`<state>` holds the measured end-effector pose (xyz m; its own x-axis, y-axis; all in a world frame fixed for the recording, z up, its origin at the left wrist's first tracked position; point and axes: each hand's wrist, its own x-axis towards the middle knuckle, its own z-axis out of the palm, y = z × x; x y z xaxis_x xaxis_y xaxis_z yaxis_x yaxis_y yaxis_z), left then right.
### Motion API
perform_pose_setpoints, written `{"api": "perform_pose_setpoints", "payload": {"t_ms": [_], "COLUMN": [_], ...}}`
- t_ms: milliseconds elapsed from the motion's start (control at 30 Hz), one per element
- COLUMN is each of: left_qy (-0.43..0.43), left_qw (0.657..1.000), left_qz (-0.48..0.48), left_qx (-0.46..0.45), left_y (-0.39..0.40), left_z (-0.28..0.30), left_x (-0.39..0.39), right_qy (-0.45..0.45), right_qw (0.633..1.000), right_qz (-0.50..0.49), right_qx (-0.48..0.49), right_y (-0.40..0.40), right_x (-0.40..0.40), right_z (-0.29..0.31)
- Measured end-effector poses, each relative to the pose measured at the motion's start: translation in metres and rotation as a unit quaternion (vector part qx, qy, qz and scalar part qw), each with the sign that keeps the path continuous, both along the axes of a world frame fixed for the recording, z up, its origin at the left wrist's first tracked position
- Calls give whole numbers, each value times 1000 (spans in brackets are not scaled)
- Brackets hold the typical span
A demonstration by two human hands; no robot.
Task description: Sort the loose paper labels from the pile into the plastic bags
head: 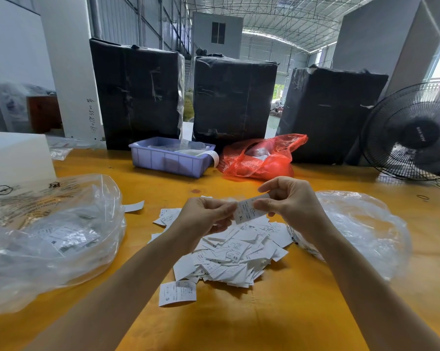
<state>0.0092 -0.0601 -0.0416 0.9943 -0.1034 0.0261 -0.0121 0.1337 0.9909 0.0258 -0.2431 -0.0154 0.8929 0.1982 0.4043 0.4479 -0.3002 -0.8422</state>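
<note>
A pile of white paper labels (235, 254) lies on the yellow table (277, 312) in front of me. Above it, my left hand (206, 215) and my right hand (290, 198) both pinch one white label marked XL (246, 211), held tilted between the fingertips. A clear plastic bag (51, 239) with labels inside lies to the left. Another clear plastic bag (361, 231) lies to the right, next to the pile. A single label marked S (177, 292) rests apart at the pile's near edge.
A purple plastic tray (168, 158) and a red plastic bag (262, 158) sit at the back of the table. Three black wrapped boxes (234, 100) stand behind them. A black fan (414, 133) is at the right, a white block (13, 155) at the left.
</note>
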Motion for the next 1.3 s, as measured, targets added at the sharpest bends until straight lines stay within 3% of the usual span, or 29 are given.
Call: {"api": "perform_pose_setpoints", "payload": {"t_ms": [267, 433, 567, 633, 800, 967, 1067, 1200, 1300], "left_qy": [-2, 31, 35, 32, 29, -4, -35, -17, 6], "left_qw": [999, 993, 988, 989, 994, 998, 997, 998, 1000], "left_qz": [-44, -11, -13, -9, -61, -16, 31, 43, -10], "left_qx": [11, -109, -148, -141, -80, 64, 57, -40, 10], "left_y": [-14, -20, -23, -23, -17, -6, 2, 1, 3], "left_z": [-5, -4, -6, -5, -3, 1, -1, -3, -3], "left_x": [-8, -6, -8, -7, -9, -2, 4, 5, 4], "right_qy": [-25, -22, 33, 27, 27, 65, 83, 128, 91], "right_qw": [999, 999, 981, 982, 996, 995, 995, 989, 990], "right_qz": [19, -3, 102, 116, 22, 9, 29, 49, 6], "right_qx": [30, -50, -160, -144, -81, -68, -44, 52, 107], "right_y": [8, 10, 22, 23, 18, 15, 17, 17, 14], "right_x": [-4, -2, -11, -12, -8, -8, -8, -7, -3], "right_z": [-2, -4, -4, -5, -5, -5, -6, -6, -7]}}
